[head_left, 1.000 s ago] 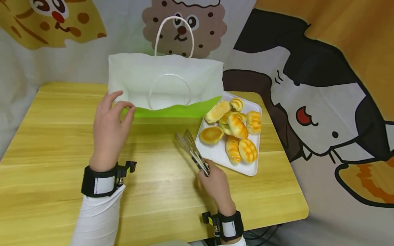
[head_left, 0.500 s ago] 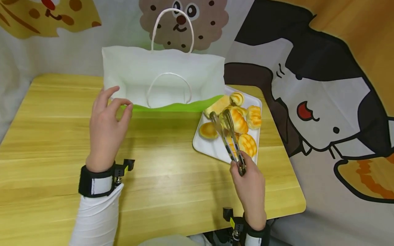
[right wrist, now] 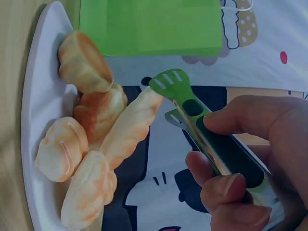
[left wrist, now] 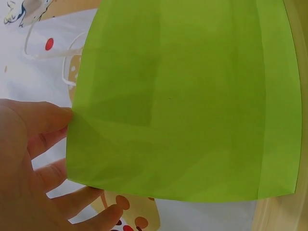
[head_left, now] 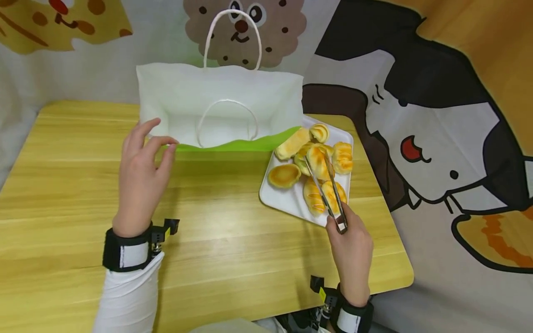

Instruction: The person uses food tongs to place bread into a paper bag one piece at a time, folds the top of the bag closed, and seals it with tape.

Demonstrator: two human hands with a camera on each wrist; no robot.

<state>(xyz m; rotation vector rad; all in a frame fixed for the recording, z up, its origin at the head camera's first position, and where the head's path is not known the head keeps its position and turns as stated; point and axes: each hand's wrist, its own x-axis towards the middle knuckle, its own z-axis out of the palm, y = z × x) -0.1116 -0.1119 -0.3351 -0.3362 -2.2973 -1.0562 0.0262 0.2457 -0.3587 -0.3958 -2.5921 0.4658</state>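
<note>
My left hand (head_left: 141, 171) pinches the near left corner of the rim of a paper bag (head_left: 233, 146), green outside and white inside, between thumb and forefinger. The bag stands with its mouth facing me. In the left wrist view its green face (left wrist: 192, 106) fills most of the picture. My right hand (head_left: 354, 249) grips metal tongs (right wrist: 231, 154) by the handle, thumb on top. The tongs reach over a bread roll (head_left: 318, 162) in the middle of the white tray (head_left: 272, 196), their ends apart with nothing between them; whether they touch bread I cannot tell.
Several other breads share the tray, among them a flat oval bun (head_left: 284, 176), a long roll (head_left: 293, 144) and a scored bun (head_left: 342, 157). The bag overlaps the tray's far left corner. A cartoon cloth (head_left: 437, 152) hangs behind the wooden table (head_left: 220, 240).
My right hand has carried the tongs rightward from beside the tray to over the breads, and their arms have turned to point up and left. The left hand still holds the bag's corner.
</note>
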